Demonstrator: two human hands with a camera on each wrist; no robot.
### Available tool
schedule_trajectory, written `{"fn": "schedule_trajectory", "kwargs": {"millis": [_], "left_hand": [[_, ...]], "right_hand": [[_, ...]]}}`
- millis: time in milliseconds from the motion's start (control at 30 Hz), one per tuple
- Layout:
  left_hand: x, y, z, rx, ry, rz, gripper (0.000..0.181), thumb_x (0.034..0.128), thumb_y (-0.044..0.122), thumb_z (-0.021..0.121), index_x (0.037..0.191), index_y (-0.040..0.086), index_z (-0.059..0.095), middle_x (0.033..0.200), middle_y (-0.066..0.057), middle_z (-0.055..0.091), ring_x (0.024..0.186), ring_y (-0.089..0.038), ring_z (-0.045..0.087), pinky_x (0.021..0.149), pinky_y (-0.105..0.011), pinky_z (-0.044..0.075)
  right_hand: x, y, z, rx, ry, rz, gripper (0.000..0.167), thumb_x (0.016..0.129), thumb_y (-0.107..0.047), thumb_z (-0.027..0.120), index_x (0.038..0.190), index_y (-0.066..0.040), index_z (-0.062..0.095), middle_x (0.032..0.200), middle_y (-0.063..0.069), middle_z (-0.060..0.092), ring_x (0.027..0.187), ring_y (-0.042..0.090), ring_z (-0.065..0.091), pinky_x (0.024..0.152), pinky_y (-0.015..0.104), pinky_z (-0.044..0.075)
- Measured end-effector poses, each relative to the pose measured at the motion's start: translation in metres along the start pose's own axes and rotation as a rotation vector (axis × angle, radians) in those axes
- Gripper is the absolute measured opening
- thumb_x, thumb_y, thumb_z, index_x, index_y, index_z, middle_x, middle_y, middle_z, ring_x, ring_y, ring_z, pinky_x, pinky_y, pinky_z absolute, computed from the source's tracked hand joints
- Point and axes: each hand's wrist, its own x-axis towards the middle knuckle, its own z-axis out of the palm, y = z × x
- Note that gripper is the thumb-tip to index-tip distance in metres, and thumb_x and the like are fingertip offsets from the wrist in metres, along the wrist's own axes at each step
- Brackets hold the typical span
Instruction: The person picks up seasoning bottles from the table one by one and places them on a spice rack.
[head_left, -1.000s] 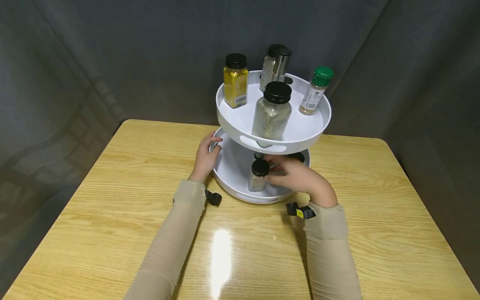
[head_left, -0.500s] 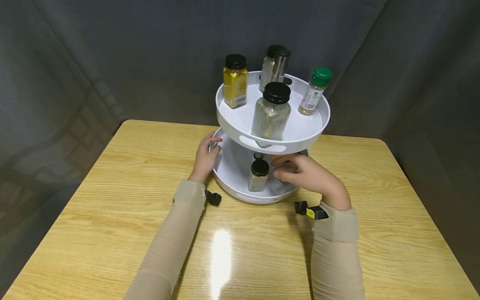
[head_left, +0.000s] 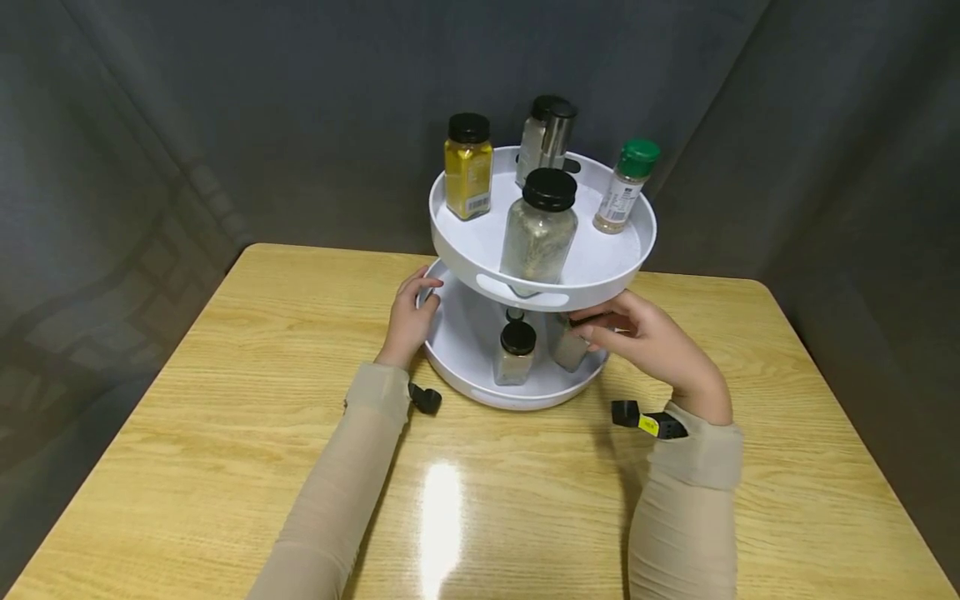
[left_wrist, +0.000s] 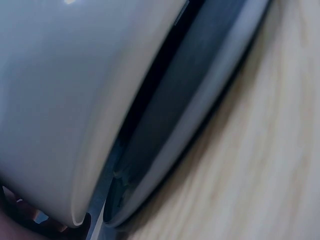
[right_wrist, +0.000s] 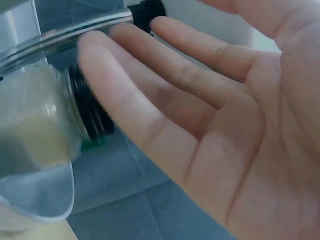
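Note:
A white two-tier round tray (head_left: 536, 302) stands on the table. My left hand (head_left: 407, 323) grips the lower tier's left rim, its fingers curled over the edge; in the left wrist view, the white tray wall (left_wrist: 70, 100) fills much of the picture. My right hand (head_left: 660, 342) reaches into the lower tier from the right. Its fingertips are at the dark lid of a glass jar (head_left: 567, 352), and the hand partly hides that lid. Straight fingers (right_wrist: 165, 135) show in the right wrist view. Left of that jar stands a smaller black-lidded jar (head_left: 514, 362).
The upper tier carries a large black-lidded jar (head_left: 538, 237), a yellow spice jar (head_left: 468, 175), a green-capped shaker (head_left: 621, 196), and a jar and metal container (head_left: 556, 137) at the back. A wooden table (head_left: 285, 375) lies beneath. Dark curtains (head_left: 300, 100) hang behind.
My right hand has moved right, away from the small front jar, to the jar on the right, which now shows more. My left hand has stayed on the rim.

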Motion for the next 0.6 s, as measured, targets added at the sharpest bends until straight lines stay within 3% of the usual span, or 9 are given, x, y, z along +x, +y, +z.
{"fn": "schedule_trajectory", "kwargs": {"millis": [200,433,600], "left_hand": [[0.001,0.001,-0.001,-0.004,0.003,0.000,0.023,0.1006,0.004,0.054,0.119,0.000,0.066,0.159,-0.008,0.039,0.151,-0.028,0.028,0.125,-0.038,0.020],[0.004,0.003,0.001,-0.024,0.006,0.013,0.023,0.0991,0.003,0.054,0.118,-0.002,0.066,0.159,-0.010,0.039,0.151,-0.029,0.027,0.125,-0.039,0.019],[0.002,0.001,0.001,-0.008,0.009,0.002,0.023,0.0970,0.002,0.055,0.117,-0.001,0.067,0.158,-0.010,0.040,0.150,-0.030,0.029,0.125,-0.040,0.018]], "right_hand": [[-0.003,0.001,-0.008,-0.072,0.175,0.006,0.023,0.098,0.003,0.061,0.120,0.006,0.060,0.108,0.019,0.066,0.093,0.011,0.068,0.077,0.020,0.058],[-0.002,0.002,-0.013,-0.211,0.405,0.053,0.028,0.099,-0.007,0.062,0.125,0.000,0.061,0.108,0.002,0.063,0.092,0.003,0.060,0.069,0.012,0.051],[-0.002,0.006,-0.010,-0.266,0.456,0.084,0.034,0.099,-0.011,0.061,0.131,-0.001,0.060,0.120,0.007,0.062,0.100,0.009,0.058,0.072,0.013,0.049]]}}
